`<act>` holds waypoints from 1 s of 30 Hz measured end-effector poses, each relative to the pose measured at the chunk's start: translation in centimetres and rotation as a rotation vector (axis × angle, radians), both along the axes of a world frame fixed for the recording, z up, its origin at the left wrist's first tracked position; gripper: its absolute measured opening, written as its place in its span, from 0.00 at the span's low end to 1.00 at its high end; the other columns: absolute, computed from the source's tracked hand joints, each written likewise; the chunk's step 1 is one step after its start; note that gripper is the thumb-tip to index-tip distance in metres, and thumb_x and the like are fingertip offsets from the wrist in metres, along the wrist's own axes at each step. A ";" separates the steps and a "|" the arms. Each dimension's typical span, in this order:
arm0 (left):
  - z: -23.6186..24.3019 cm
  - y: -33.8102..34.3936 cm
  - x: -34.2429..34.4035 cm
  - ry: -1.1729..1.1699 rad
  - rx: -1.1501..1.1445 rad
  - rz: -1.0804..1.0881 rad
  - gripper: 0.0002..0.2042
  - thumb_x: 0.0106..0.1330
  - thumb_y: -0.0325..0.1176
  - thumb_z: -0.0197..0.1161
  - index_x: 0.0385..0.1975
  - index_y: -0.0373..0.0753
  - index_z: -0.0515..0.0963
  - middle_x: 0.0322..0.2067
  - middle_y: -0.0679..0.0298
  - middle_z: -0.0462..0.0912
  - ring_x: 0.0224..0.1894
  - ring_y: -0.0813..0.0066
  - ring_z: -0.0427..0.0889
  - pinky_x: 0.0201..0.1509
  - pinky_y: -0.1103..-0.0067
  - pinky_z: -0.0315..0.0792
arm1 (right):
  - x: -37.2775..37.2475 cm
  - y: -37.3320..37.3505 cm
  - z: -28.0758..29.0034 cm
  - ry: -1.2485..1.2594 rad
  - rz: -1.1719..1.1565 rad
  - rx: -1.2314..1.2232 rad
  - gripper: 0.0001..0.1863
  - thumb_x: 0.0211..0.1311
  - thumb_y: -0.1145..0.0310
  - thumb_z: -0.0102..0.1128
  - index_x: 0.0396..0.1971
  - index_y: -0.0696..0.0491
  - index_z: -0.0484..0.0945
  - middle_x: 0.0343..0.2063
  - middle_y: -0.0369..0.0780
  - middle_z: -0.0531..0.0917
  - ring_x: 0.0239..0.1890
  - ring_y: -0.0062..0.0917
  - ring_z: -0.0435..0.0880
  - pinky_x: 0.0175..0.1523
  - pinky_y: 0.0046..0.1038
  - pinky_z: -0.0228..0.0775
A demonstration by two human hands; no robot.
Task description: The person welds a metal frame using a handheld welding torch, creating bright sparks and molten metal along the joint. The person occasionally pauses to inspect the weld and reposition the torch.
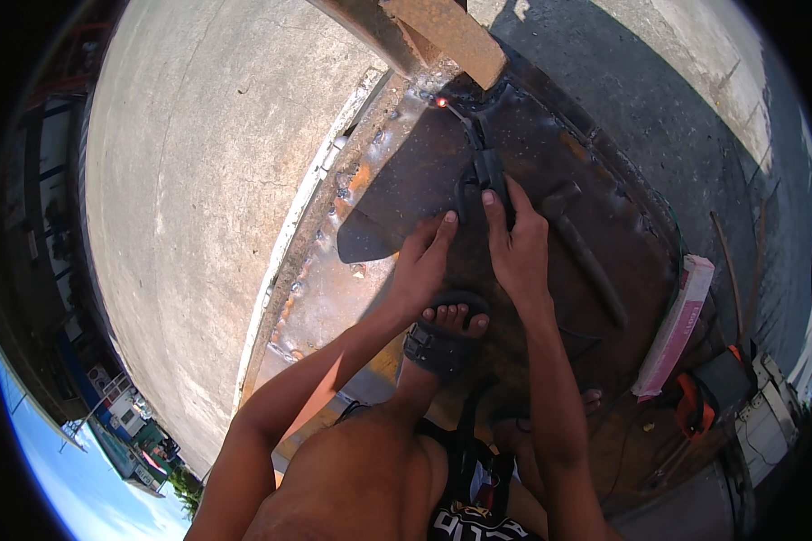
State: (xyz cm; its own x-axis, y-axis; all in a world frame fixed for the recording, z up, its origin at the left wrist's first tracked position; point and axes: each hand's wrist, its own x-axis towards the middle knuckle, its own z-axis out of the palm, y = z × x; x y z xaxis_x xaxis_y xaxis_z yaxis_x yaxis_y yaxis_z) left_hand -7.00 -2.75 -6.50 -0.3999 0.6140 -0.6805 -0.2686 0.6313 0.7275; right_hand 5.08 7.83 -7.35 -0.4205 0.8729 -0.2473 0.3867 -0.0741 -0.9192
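My right hand (521, 248) grips a black welding electrode holder (485, 162) with its thumb on top. From its jaws a thin electrode runs to a small red-glowing tip (442, 103), close to the foot of a rusty steel beam (456, 41). My left hand (421, 261) is closed beside the holder, thumb pointing forward; what its fingers hold, if anything, is hidden. A dark flat shape (366, 238) lies just left of it, and I cannot tell whether it is an object or a shadow. Under both hands is a rusty steel plate (532, 135) with weld beads along its edges.
A hammer (591, 257) lies on the plate right of my right hand. Farther right are a pink and white carton (675, 326) and an orange and black machine (713, 392). My sandalled foot (447, 338) stands on the plate. Concrete (207, 180) stretches along the left.
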 end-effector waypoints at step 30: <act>-0.2 -0.2 0.0 0.019 0.048 -0.027 0.29 0.85 0.52 0.53 0.60 0.26 0.81 0.57 0.48 0.82 0.62 0.60 0.79 0.70 0.71 0.66 | 0.3 0.1 0.2 0.048 -0.015 -0.060 0.23 0.83 0.59 0.59 0.61 0.65 0.79 0.32 0.50 0.85 0.36 0.37 0.86 0.39 0.35 0.75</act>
